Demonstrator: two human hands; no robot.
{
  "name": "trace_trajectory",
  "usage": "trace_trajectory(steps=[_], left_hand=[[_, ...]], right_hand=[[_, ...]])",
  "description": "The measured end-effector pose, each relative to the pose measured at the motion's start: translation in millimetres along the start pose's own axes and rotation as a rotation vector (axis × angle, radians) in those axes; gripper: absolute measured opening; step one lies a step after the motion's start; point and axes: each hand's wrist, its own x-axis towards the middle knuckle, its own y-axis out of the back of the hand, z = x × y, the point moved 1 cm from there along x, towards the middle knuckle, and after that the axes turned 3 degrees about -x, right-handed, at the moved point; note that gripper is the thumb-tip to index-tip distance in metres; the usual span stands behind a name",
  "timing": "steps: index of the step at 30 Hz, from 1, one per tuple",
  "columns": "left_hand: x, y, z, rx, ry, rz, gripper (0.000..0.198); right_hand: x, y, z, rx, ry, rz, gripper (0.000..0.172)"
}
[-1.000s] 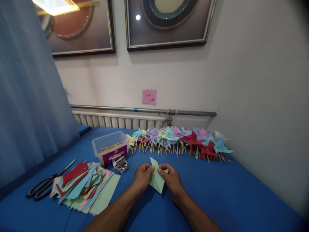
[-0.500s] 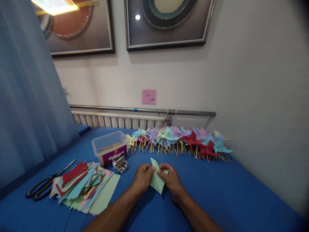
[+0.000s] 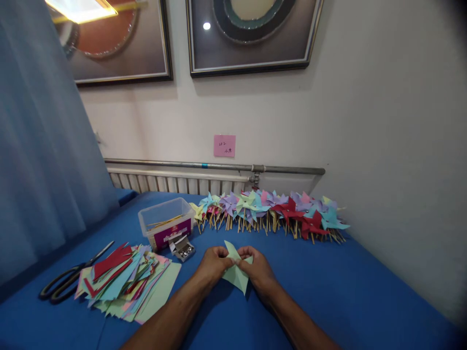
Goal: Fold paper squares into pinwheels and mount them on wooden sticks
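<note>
A light green paper pinwheel (image 3: 237, 278), partly folded with pointed corners, is held above the blue surface between both hands. My left hand (image 3: 214, 265) pinches it from the left, thumb close to its middle. From the other side my right hand (image 3: 258, 270) grips it, with its thumb also pressed near the centre. The fingertips behind the paper are hidden. Left of the hands lies a small open box of shiny metal pins (image 3: 182, 248). Farther left is a messy pile of coloured paper pieces (image 3: 124, 282).
Black-handled scissors (image 3: 75, 274) lie left of the paper pile. A clear plastic tub (image 3: 167, 221) holds thin sticks. Many finished pinwheels on sticks (image 3: 270, 211) are heaped along the back of the blue table (image 3: 328, 296), below a pipe and radiator (image 3: 182, 183).
Both thumbs have come closer together at the pinwheel's middle. The paper has turned slightly, its left lower part now spreading farther left. Nothing else has visibly moved.
</note>
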Motion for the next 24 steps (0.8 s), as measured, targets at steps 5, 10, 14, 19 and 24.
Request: trace_trajectory(steps=[5,10,14,19,24], left_hand=[[-1,-0.3,0,0.050,0.015,0.016,0.021],[-1,0.6,-1,0.076,-0.018,0.029,0.025],[2,5.2,1,-0.084,0.009,0.044,0.025],[6,13.4,4,-0.319,0.054,0.103,0.024],[7,13.8,2,-0.317,0.048,0.083,0.021]], right_hand=[[-2,-1,-2,0.049,0.005,-0.015,0.022],[-5,-3,0,0.169,-0.025,0.026,0.029],[-12,-7,-7,0.464,-0.034,0.002,0.034],[-18,-10,-16,0.595,-0.049,-0.168,0.034],[-12,-12,-3,0.521,0.023,-0.201,0.051]])
